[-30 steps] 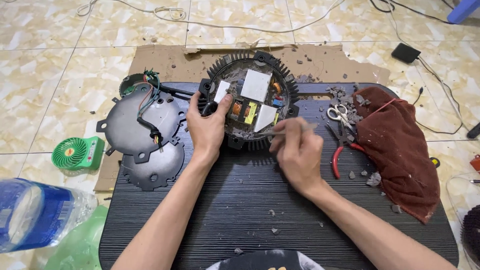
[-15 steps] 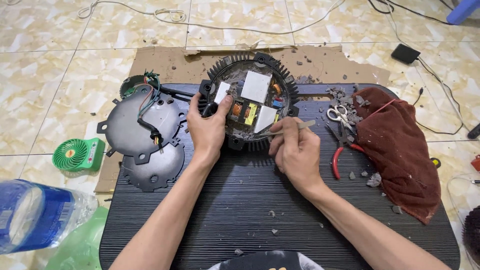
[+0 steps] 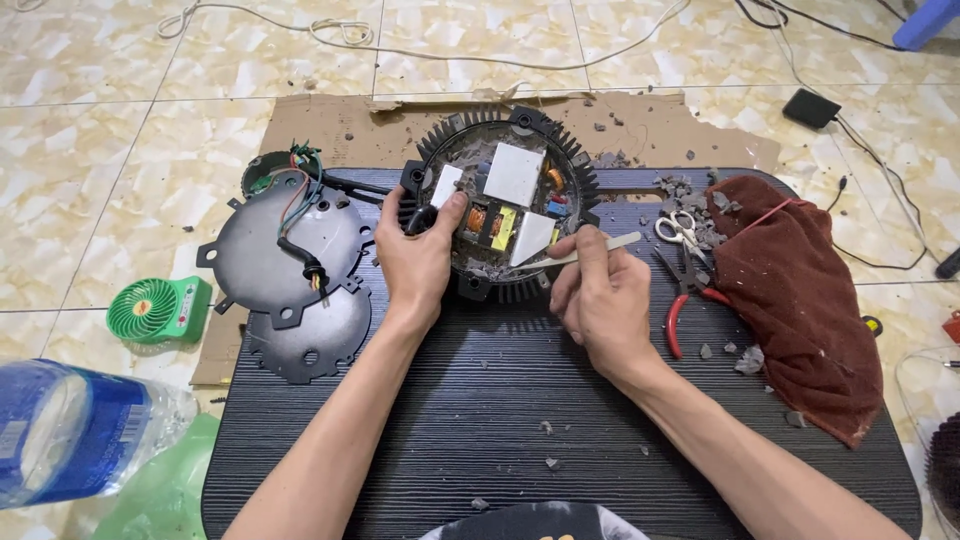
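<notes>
A round black finned housing [image 3: 505,205] lies on a black ribbed board [image 3: 480,400], its circuit board with white blocks and coloured parts exposed. My left hand [image 3: 418,262] grips the housing's left rim, thumb resting on the inner edge. My right hand [image 3: 598,296] holds a thin pale flat tool [image 3: 600,246] whose tip reaches into the lower right part of the housing, near a white block.
Two grey round metal plates [image 3: 285,270] with wires lie left of the housing. Scissors [image 3: 680,232], red-handled pliers [image 3: 685,300] and a dark red cloth [image 3: 800,290] sit to the right. A small green fan [image 3: 160,310] and a plastic bottle [image 3: 80,430] are on the tiled floor at left.
My right hand shifted slightly, and the tool's tip has slid along the housing's lower right inner edge. The left hand kept its hold.
</notes>
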